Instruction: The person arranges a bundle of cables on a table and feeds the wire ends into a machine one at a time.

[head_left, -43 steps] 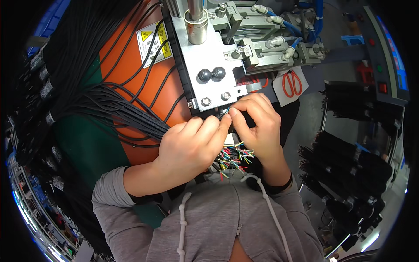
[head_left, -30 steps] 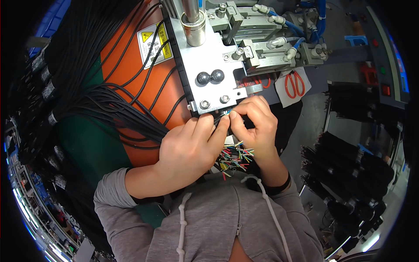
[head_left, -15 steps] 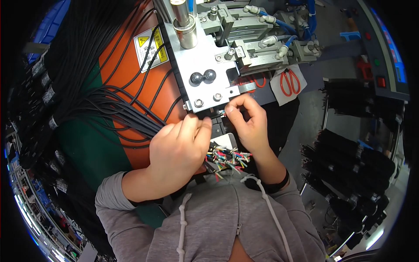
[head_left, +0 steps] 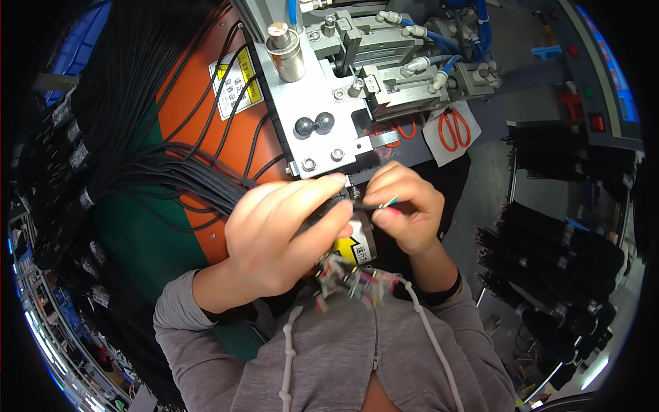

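Note:
A bundle of black cables (head_left: 182,177) runs in from the left and passes under my left hand (head_left: 278,237), which is closed round it. The bundle's stripped ends, a blurred tuft of coloured wires (head_left: 357,280), hang out below that hand. My left thumb and forefinger point right along a single black cable (head_left: 366,206). On its end, where thin coloured cores (head_left: 390,202) fan out, my right hand (head_left: 408,209) is closed with bent fingers. Both hands are just below the metal plate (head_left: 322,147) of a machine fixture.
Pneumatic cylinders with blue hoses (head_left: 412,75) sit at the upper right of the fixture. Red-handled scissors (head_left: 454,130) lie on a white sheet beside it. More black cable bundles (head_left: 556,261) hang on the right. An orange and green surface (head_left: 147,233) lies to the left.
Both hands have moved away from the fixture's edge, toward me and to the right. A cable end with coloured cores now shows between them. The hanging wire ends have swung lower and blurred.

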### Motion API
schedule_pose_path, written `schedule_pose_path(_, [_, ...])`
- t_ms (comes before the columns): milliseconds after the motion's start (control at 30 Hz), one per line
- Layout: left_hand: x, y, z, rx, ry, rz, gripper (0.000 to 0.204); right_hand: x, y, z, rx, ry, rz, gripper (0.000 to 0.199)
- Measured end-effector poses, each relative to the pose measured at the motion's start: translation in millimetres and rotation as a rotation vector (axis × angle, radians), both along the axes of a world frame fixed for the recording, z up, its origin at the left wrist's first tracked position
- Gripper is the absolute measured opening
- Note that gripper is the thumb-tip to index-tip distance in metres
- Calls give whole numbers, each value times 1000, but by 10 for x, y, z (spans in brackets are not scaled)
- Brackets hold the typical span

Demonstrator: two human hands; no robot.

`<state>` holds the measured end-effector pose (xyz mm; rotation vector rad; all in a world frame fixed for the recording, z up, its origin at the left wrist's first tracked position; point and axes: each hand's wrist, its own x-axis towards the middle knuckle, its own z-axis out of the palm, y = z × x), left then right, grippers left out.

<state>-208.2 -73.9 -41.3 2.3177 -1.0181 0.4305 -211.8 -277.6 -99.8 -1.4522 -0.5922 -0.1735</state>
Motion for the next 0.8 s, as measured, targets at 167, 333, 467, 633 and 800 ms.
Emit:
schedule_pose_path(167, [-28,-33,-2,-66,-82,-2,23,-64,102,92,20,17,-154,18])
schedule_pose_path(333, [-42,-30,-33,-105,30,1,25,-32,181,208,-257,-309,-478,18])
schedule_pose_path(467, [-48,-37,-82,-127,5,17,24,-19,169,132,-106,-36,-245,19])
schedule_pose_path(633, [-73,-41,-75,23,43,39,24,-33,166,217,-341,-297,-489,19])
schedule_pose_path(800, [-35,-35,-111,96,-59,32,21,13,-12,398,-552,-106,-281,15])
